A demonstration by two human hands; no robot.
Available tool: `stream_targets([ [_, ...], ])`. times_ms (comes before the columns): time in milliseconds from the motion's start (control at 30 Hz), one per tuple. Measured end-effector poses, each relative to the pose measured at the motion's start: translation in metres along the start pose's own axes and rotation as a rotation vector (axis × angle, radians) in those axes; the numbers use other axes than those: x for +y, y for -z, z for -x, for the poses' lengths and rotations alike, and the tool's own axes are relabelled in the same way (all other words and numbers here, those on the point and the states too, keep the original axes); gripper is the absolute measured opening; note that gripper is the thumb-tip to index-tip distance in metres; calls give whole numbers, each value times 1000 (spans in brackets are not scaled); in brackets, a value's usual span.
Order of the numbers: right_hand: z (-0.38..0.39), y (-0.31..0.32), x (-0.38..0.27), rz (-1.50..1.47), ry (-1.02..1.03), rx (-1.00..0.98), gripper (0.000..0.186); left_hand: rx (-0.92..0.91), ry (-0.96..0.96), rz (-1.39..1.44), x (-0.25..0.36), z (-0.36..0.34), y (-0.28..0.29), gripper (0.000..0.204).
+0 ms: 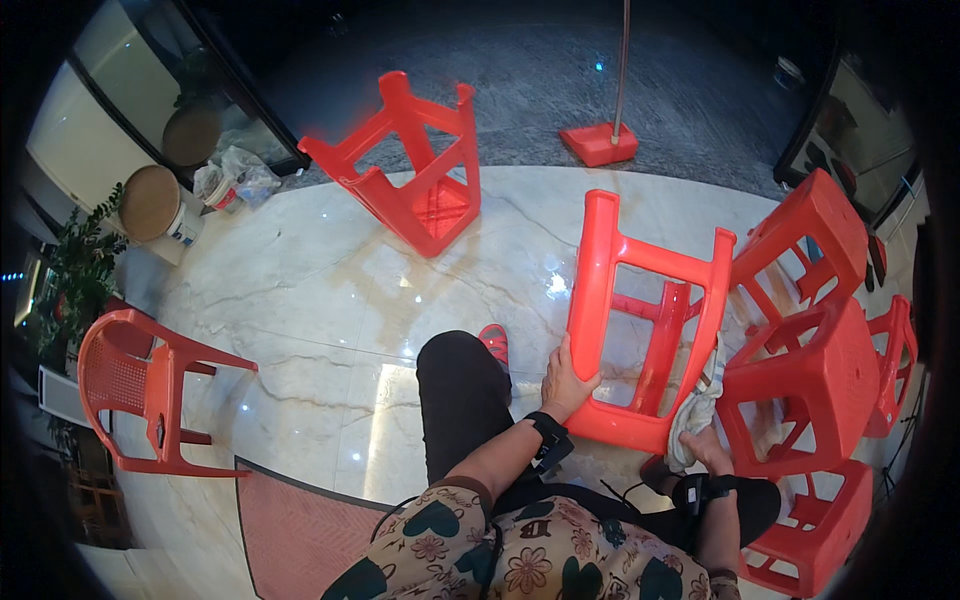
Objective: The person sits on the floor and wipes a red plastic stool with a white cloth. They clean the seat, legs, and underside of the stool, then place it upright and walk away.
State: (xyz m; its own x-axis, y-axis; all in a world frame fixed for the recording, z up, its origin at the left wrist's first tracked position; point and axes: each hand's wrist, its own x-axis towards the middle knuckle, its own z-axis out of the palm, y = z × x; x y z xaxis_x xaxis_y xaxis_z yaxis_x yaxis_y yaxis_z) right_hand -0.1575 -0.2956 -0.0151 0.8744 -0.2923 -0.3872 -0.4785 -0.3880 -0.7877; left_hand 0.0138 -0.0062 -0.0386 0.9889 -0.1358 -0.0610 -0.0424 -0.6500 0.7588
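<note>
A red plastic stool [590, 290] lies tipped in front of me, its legs pointing away and its surface shiny. My left hand [568, 382] is closed around its near left leg, thumb toward the inner side. On the right side of the same stool, my right hand [708, 450] is closed on a pale, crumpled cloth [697, 410]. The cloth rests against the stool's right leg and partly covers it. Some of the right fingers are hidden by the cloth.
Several red stools [800, 385] crowd the right side. Another stool [420, 170] stands upturned ahead. A red chair [155, 395] and red mat [300, 525] are at left. Farther off are a long-handled dustpan [600, 145], a lidded bucket [182, 230] and a plant [80, 265].
</note>
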Motion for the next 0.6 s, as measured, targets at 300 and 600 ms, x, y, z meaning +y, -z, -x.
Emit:
stream_targets([
  [300, 18, -6, -35, -128, -6, 82, 75, -329, -838, -233, 23, 41, -5, 88],
  [600, 6, -37, 9, -389, 154, -152, 58, -727, -452, -17, 70, 51, -21, 93],
])
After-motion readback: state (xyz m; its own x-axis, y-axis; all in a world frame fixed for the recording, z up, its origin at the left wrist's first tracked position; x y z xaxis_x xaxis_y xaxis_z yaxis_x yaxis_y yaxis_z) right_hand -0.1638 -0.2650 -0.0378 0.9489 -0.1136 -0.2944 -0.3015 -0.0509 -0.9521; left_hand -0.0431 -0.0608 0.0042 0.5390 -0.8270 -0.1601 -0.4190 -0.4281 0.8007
